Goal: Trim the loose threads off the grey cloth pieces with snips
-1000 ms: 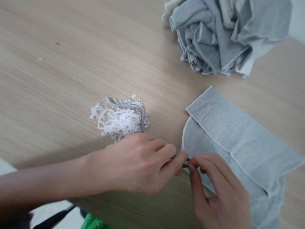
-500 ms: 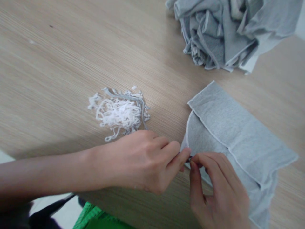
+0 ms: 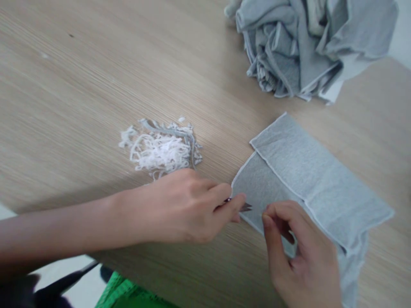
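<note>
My left hand (image 3: 195, 209) reaches in from the left, closed around thread snips (image 3: 246, 208) whose pointed metal tips stick out past the fingers; their body is hidden in the hand. Just right of the tips, the thumb and forefinger of my right hand (image 3: 298, 248) are pinched together. Whatever is in that pinch is too small to make out. Under and behind both hands lies a light grey cloth piece (image 3: 321, 167), folded over, with pale stitched edges.
A heap of white and grey thread trimmings (image 3: 163, 149) lies on the wooden table (image 3: 96, 85) beyond my left hand. Crumpled grey cloth pieces (image 3: 289, 47) are piled at the upper right. Something green (image 3: 131, 291) shows below the table's near edge.
My left hand has drawn back leftward with the snips, baring their tips. My right hand has moved slightly right, so a gap now separates the hands. The cloth's left corner lies flatter.
</note>
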Motion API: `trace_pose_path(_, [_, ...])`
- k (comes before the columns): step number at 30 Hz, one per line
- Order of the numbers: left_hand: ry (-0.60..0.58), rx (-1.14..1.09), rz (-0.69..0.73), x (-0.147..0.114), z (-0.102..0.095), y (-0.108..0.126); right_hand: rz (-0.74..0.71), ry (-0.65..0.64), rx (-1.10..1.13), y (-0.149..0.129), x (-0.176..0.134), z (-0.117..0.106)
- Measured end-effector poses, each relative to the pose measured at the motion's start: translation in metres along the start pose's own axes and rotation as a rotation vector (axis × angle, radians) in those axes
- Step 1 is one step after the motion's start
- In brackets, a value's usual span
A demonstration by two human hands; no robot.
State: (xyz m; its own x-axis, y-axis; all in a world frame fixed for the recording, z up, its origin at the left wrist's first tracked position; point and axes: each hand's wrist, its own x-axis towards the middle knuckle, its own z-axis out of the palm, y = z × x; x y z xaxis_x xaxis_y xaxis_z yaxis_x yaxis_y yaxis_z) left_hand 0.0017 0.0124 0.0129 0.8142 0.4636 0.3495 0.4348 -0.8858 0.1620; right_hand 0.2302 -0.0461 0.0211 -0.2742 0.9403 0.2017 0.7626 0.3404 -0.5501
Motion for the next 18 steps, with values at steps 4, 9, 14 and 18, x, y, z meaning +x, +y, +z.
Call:
trace_pose_path(4, [0.085,0.048,-0.036,-0.011,-0.013,-0.021,0.039,0.005,0.047,0.008,0.002,-0.005])
trace_pose_path(9, [0.3,0.089,-0.173,-0.023,-0.03,-0.052,0.066,0.067,0.109,0.012,0.001,-0.006])
trace_pose_path(14, [0.403,0.056,-0.204,-0.026,-0.04,-0.063,0.087,0.124,0.118,0.007,0.004,-0.015])
trace_pose_path(18, [0.429,0.093,-0.267,-0.028,-0.046,-0.061,-0.004,0.094,0.06,-0.008,0.017,-0.023])
